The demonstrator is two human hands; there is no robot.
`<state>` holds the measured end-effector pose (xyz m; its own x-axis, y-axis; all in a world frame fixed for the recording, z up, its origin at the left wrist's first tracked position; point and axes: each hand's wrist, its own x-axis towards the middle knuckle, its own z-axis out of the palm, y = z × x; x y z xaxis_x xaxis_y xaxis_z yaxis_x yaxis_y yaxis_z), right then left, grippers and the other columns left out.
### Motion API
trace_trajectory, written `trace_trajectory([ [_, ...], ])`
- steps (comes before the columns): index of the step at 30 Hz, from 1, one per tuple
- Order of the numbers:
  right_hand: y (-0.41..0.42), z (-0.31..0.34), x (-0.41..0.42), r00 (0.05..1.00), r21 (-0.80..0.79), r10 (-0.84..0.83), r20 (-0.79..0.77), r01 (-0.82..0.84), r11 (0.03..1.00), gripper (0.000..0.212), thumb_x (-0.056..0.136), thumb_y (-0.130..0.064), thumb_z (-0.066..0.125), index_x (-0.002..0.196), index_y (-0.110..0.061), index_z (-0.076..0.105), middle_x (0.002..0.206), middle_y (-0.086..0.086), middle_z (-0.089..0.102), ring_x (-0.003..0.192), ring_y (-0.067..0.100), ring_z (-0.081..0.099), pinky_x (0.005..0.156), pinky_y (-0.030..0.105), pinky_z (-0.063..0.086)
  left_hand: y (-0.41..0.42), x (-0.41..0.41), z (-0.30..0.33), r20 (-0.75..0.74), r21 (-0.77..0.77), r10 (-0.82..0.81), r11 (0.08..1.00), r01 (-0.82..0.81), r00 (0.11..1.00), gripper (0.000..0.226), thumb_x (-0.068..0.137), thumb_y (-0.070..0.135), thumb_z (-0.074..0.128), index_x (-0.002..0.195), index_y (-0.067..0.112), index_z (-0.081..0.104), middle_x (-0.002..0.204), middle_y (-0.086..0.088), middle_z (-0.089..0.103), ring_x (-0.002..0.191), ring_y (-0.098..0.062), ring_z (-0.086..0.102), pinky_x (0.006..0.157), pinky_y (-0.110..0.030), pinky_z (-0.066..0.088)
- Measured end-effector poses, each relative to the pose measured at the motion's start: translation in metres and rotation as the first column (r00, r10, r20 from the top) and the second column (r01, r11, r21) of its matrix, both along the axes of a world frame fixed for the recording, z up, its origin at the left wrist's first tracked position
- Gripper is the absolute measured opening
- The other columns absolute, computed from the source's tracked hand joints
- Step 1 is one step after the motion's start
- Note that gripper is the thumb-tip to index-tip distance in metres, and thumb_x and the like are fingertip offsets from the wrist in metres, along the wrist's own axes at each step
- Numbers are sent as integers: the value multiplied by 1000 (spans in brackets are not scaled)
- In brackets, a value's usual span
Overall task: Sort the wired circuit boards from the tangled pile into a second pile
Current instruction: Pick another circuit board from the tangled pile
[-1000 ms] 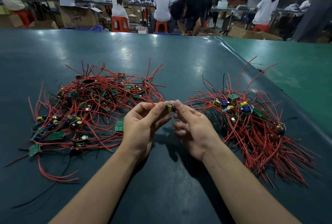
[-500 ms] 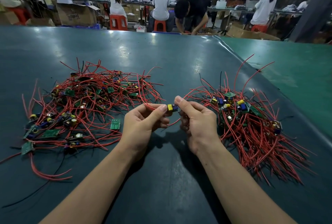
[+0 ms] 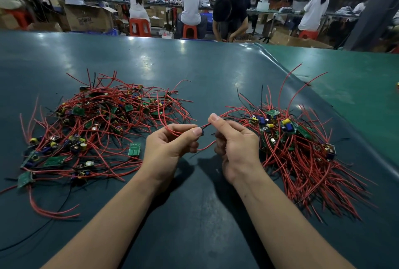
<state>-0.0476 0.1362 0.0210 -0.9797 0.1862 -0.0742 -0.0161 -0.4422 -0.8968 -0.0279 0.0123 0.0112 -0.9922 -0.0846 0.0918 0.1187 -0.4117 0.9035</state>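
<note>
Both hands (image 3: pixel 205 137) pinch wires (image 3: pixel 206 126); no legible writing.

A cardboard box (image 3: pixel 90 18) behind the table bears dark printed lettering, too blurred to read; nothing else shows text.

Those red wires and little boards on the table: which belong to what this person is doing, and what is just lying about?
Part of the job:
- tangled pile
- second pile
- wired piece pinched by left hand and right hand

Just lying about:
- cardboard box
- orange stools
- other workers behind
</note>
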Motion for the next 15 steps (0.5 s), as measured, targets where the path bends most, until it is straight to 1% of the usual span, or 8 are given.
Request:
trace_trajectory([
  [2, 2, 0, -1, 1000, 6, 4, -11, -4, 1000, 25, 78, -15, 80, 56, -13, 69, 43, -6, 45, 34, 6, 32, 37, 16, 27, -1, 0, -1, -9, 18, -3, 1000, 3, 1000, 25, 50, 28, 84, 71, 16, 78, 72, -6, 71, 54, -12, 58, 58, -21, 51],
  [4, 2, 0, -1, 1000, 43, -4, -16, 4, 999, 29, 77, -14, 81, 51, -14, 68, 43, -5, 46, 34, 6, 33, 36, 16, 27, -2, 1, -1, -22, 8, -6, 1000, 6, 1000, 23, 50, 25, 85, 69, 15, 78, 68, -6, 69, 52, -12, 57, 56, -20, 50],
  [6, 5, 2, -3, 999, 21, -33, -15, 34, 999, 29, 77, -11, 80, 53, -13, 65, 43, -5, 46, 33, 6, 33, 35, 16, 26, -3, 1, -1, -28, -6, -6, 1000, 6, 1000, 19, 53, 11, 90, 66, 15, 77, 64, -5, 68, 49, -12, 54, 53, -19, 48],
  [7, 8, 3, -5, 998, -13, -58, -15, 57, 998, 26, 78, -10, 79, 56, -12, 64, 43, -5, 47, 33, 5, 33, 34, 16, 25, -3, 0, -1, -25, -5, 2, 1000, -3, 1000, 16, 58, 5, 86, 64, 15, 76, 63, -4, 67, 48, -12, 53, 51, -19, 47],
  [9, 16, 5, -9, 994, -59, -102, -28, 100, 993, 23, 78, -7, 78, 63, -8, 62, 44, -5, 47, 34, 4, 34, 34, 16, 25, -4, 0, -1, -22, 4, 17, 1000, -17, 1000, 7, 64, 8, 75, 62, 15, 76, 61, -4, 67, 47, -11, 51, 49, -18, 46],
  [10, 18, 5, -9, 993, -64, -113, -41, 110, 992, 23, 78, -7, 78, 62, -8, 62, 44, -5, 47, 35, 5, 34, 35, 16, 25, -4, 0, 0, -22, 5, 16, 1000, -16, 1000, 7, 64, 8, 75, 62, 15, 76, 62, -5, 67, 47, -11, 51, 49, -18, 45],
  [12, 19, 5, -9, 991, -63, -122, -63, 118, 991, 26, 79, -6, 78, 58, -10, 63, 45, -4, 47, 36, 6, 33, 35, 16, 25, -5, -1, 0, -19, 6, 14, 1000, -14, 1000, 12, 61, 4, 79, 62, 15, 75, 63, -5, 67, 47, -11, 51, 49, -18, 45],
  [15, 21, 5, -11, 986, -76, -153, -65, 148, 986, 31, 80, -5, 77, 53, -13, 64, 46, -3, 46, 37, 7, 32, 37, 17, 24, -7, -1, 0, -2, 7, 30, 1000, -30, 1000, 12, 60, 4, 81, 61, 14, 74, 64, -5, 67, 49, -12, 50, 49, -18, 45],
])
